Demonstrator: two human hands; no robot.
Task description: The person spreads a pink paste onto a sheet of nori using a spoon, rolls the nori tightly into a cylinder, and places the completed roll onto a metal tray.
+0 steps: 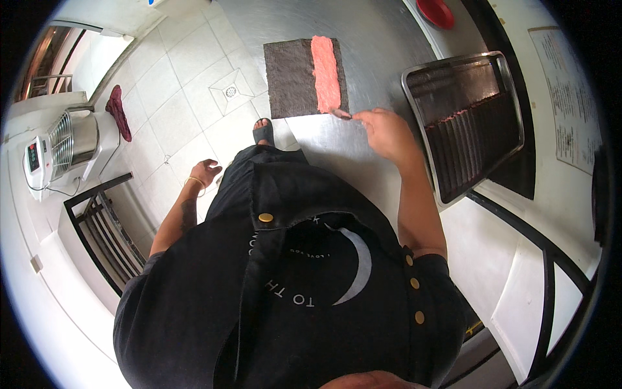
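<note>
My right hand (387, 135) is closed on the handle of a small spoon (341, 114). The spoon's tip touches the near end of a strip of pink paste (326, 74). That strip runs along the right part of a dark, rough, square sheet (289, 81) that looks like nori seaweed. The sheet lies flat on a metal worktop (376, 58). My left hand (206, 172) hangs low at my left side, away from the worktop, with loosely bent fingers and nothing visible in it.
Right of my right arm, a metal tray (427, 152) holds several dark rolls (463, 146) with pink ends. A red bowl (435, 13) stands at the far right. To the left are a white machine with a wire guard (65, 146), a dark red cloth (117, 113) and a floor drain (230, 92).
</note>
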